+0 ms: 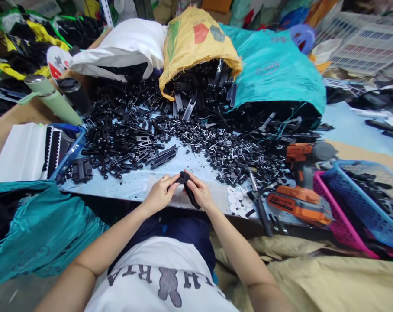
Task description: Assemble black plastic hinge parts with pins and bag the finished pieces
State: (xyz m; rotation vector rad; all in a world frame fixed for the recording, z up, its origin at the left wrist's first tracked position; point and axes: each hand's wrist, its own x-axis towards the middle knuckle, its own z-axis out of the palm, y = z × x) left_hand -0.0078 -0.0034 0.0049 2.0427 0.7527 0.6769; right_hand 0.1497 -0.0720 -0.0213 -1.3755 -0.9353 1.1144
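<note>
Over the front edge of the blue tabletop, my left hand (163, 193) and my right hand (199, 190) meet at a black plastic part (190, 196). The right fingers wrap its long body, which slants down to the right. At its upper end, my left thumb and fingertips pinch it; a ring shows on that hand. How the part is built is hidden by my fingers. Just beyond my hands lie a few long black plastic pieces (164, 157) side by side. Behind them spreads a pile of screws and small black parts (229, 145).
An orange cordless drill (300, 201) and a black-handled hammer (260, 208) lie to the right, beside blue (372, 203) and pink baskets (339, 221). White, yellow (199, 39) and teal sacks (274, 65) stand behind heaps of black parts (118, 130). A green bottle (53, 99) stands left.
</note>
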